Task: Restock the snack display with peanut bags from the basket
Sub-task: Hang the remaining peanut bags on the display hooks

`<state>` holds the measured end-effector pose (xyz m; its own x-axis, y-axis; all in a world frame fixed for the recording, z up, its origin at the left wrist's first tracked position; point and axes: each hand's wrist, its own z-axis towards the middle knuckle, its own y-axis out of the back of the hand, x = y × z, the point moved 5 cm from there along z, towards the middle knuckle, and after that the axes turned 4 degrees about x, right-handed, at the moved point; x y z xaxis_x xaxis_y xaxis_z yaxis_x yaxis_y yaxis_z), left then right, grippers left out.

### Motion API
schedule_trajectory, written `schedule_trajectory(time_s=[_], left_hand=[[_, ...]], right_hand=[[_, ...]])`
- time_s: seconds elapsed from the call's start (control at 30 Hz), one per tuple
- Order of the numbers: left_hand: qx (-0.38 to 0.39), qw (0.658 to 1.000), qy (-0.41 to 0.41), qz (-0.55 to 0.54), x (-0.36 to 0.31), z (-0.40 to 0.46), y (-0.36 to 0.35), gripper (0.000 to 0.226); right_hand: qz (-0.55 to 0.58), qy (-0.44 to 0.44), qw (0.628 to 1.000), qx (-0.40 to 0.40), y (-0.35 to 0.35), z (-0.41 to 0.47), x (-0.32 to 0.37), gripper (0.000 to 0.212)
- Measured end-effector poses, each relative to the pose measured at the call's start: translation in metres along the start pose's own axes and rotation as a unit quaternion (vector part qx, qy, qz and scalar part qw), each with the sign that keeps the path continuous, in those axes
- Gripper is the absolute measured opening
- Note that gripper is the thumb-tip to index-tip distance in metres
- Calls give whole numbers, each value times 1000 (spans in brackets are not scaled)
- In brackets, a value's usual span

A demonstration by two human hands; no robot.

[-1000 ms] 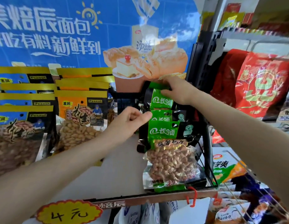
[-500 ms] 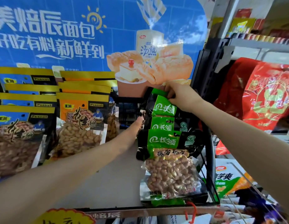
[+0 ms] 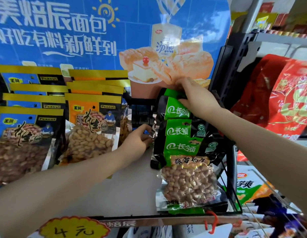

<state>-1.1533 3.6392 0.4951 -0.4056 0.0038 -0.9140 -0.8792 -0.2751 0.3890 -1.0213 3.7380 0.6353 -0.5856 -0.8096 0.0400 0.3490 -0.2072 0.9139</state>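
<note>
Head view: your left hand [image 3: 138, 141] has dropped, fingers loosely curled, beside the green peanut bags [image 3: 181, 133], while your right hand [image 3: 194, 97] still pinches the rear bag's top, seating it.

A blue bread poster [image 3: 63, 31] is hanging behind; red bags [image 3: 286, 93] are sitting right; a yellow price tag [image 3: 73, 229] is showing below.

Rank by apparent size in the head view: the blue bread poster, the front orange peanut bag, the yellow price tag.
1. blue bread poster, far the largest.
2. front orange peanut bag.
3. yellow price tag, cut off by the frame edge and nearer the camera, so its rank is unsure.
</note>
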Motion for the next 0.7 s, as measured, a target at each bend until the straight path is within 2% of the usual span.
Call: schedule_trajectory(time_s=[0.07, 0.17, 0.23, 0.3, 0.37, 0.5, 0.63, 0.7], left_hand=[[-11, 1000, -20, -11, -1, -2, 2, 18], [-20, 999, -26, -15, -4, -5, 6, 22], [-25, 999, -34, -23, -10, -6, 7, 17], [-23, 999, -34, -20, -15, -5, 9, 3], [-37, 999, -35, -8, -14, -2, 12, 7], [-53, 998, -6, -32, -8, 5, 11, 4], [-59, 995, 23, -78, -3, 20, 4, 3], [-68, 996, 20, -47, -1, 24, 0, 1]], right_hand=[[10, 21, 1000, 15, 3, 4, -2, 49], [-3, 46, 998, 49, 9, 11, -5, 24], [23, 54, 997, 58, 16, 14, -4, 16], [35, 63, 996, 44, 25, 18, 2, 17], [21, 66, 997, 41, 29, 30, 11, 19], [-78, 48, 995, 47, 21, 57, 29, 23], [-129, 46, 991, -3, 16, 48, 37, 15], [-108, 29, 989, -97, 31, 31, 29, 21]])
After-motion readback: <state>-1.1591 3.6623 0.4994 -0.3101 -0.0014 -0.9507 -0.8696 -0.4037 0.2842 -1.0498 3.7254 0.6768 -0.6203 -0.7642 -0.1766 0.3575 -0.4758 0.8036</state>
